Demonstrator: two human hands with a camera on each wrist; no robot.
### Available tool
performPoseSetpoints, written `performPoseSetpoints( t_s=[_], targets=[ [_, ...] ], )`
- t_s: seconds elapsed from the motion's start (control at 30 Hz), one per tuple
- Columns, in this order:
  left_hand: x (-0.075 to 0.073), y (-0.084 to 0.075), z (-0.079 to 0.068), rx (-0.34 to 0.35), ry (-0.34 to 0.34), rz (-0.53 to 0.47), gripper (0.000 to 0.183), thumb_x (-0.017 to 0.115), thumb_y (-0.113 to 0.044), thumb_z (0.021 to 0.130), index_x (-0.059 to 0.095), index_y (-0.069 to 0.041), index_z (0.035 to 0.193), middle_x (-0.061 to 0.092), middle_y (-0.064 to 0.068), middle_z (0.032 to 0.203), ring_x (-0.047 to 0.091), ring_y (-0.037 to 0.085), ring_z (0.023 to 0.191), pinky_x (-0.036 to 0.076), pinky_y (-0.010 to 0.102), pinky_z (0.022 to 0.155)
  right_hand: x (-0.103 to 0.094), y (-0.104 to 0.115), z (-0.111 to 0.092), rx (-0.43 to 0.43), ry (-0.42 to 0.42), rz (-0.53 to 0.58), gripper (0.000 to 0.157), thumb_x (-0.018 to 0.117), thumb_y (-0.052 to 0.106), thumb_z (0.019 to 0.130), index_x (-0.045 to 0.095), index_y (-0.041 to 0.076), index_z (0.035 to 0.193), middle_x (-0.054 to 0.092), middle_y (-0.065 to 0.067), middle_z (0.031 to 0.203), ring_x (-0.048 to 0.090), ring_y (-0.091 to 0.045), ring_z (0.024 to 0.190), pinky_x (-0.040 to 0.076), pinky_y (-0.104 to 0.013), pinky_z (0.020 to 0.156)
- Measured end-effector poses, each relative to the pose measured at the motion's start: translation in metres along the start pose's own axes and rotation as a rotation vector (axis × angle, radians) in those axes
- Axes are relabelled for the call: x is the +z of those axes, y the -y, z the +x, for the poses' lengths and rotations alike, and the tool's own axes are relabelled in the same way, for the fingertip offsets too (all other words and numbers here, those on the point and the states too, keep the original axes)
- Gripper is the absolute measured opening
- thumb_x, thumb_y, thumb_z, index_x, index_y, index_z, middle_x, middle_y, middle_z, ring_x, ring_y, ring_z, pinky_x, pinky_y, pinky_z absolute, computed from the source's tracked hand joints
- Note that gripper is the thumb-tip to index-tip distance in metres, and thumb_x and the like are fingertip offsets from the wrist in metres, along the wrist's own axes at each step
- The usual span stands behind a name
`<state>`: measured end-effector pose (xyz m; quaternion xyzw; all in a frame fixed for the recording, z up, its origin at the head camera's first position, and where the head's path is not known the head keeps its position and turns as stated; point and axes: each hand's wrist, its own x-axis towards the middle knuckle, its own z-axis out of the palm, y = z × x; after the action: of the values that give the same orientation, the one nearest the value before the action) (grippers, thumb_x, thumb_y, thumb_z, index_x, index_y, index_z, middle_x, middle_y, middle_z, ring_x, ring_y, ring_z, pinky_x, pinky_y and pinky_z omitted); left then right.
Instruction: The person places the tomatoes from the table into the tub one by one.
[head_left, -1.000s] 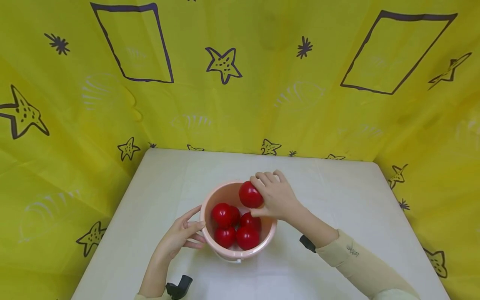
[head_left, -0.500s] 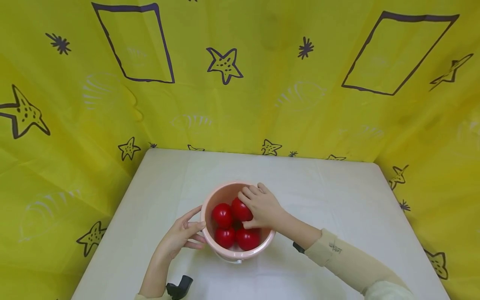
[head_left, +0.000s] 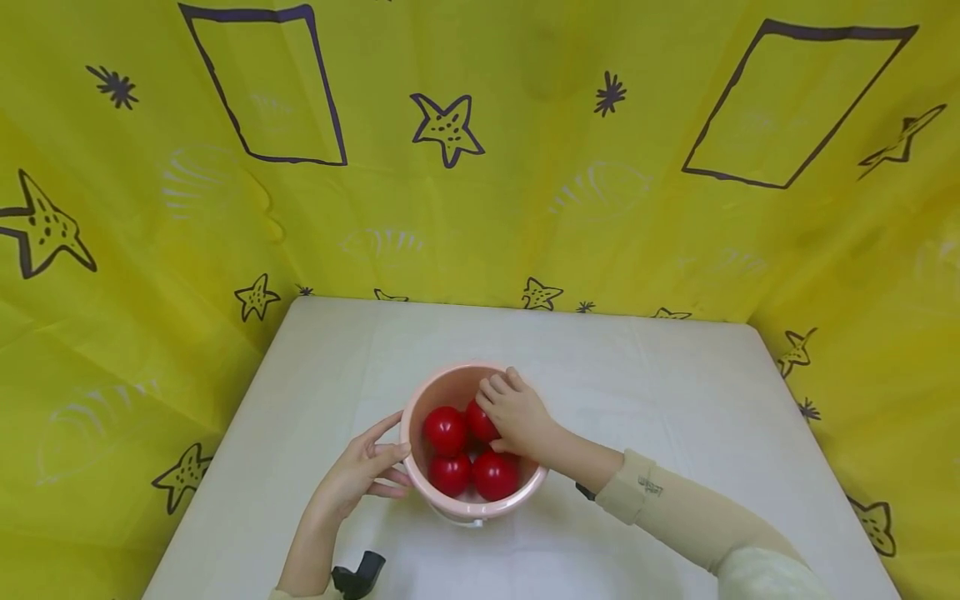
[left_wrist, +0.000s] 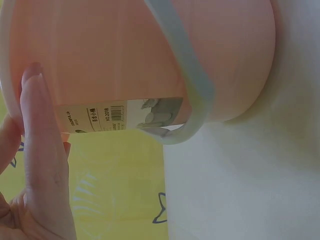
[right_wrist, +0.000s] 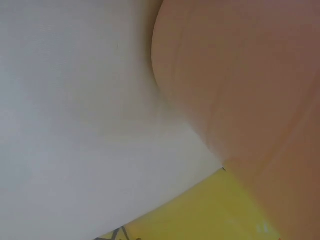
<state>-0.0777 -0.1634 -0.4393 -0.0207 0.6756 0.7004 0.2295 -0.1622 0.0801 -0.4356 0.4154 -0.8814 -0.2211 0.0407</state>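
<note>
A pink bucket (head_left: 517,500) with a white handle stands on the table, several shiny red balls (head_left: 450,474) inside it. From the left, my left hand (head_left: 358,473) rests against the bucket's outside near the rim, thumb and fingers fairly straight and spread. The left wrist view shows that thumb (left_wrist: 42,135) lying along the wall beside a label (left_wrist: 120,115). My right hand (head_left: 521,421) reaches over the right rim into the bucket, its fingers curved round one red ball (head_left: 480,422). That hand hides part of the inside; the right wrist view shows only the bucket's outer wall (right_wrist: 240,80).
A white-covered table (head_left: 660,400) surrounds the bucket. Yellow curtains (head_left: 510,225) printed with stars and shells hang behind the table and at both sides. A dark wrist mount (head_left: 360,575) sits at my left wrist.
My right hand has lowered a red ball from the bucket's upper right down among the others, then shifted slightly left. My left hand and the bucket have stayed in place.
</note>
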Motion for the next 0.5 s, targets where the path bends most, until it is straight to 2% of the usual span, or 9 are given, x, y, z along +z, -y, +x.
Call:
performPoseSetpoints(
  t_s=[0.17, 0.3, 0.5],
  targets=[
    [0.0004, -0.0004, 0.0000, -0.004, 0.004, -0.001, 0.066, 0.056, -0.019, 0.090, 0.020, -0.007, 0.144, 0.063, 0.024, 0.103, 0.066, 0.034, 0.077, 0.056, 0.041, 0.066, -0.0007, 0.0032, 0.0016, 0.001, 0.011, -0.029, 0.076, 0.067, 0.059, 0.068, 0.051, 0.015, 0.127, 0.050, -0.003, 0.126, 0.038, -0.021, 0.112, 0.029, -0.041, 0.099],
    [0.0007, -0.0003, 0.0007, 0.002, 0.009, 0.000, 0.066, 0.056, -0.019, 0.090, 0.021, -0.007, 0.144, 0.063, 0.023, 0.103, 0.066, 0.032, 0.076, 0.056, 0.040, 0.066, -0.0006, 0.0047, 0.0014, 0.008, -0.010, -0.029, 0.076, 0.070, 0.055, 0.067, 0.050, 0.016, 0.129, 0.050, -0.003, 0.126, 0.039, -0.021, 0.112, 0.031, -0.041, 0.099],
    [0.0009, 0.0004, 0.0025, 0.008, 0.013, 0.002, 0.065, 0.056, -0.018, 0.090, 0.021, -0.007, 0.144, 0.063, 0.023, 0.102, 0.067, 0.027, 0.074, 0.056, 0.040, 0.066, 0.0001, 0.0047, 0.0006, 0.018, -0.035, 0.028, 0.076, 0.073, 0.051, 0.066, 0.049, 0.015, 0.128, 0.051, -0.003, 0.124, 0.040, -0.020, 0.111, 0.032, -0.040, 0.099]
  ],
)
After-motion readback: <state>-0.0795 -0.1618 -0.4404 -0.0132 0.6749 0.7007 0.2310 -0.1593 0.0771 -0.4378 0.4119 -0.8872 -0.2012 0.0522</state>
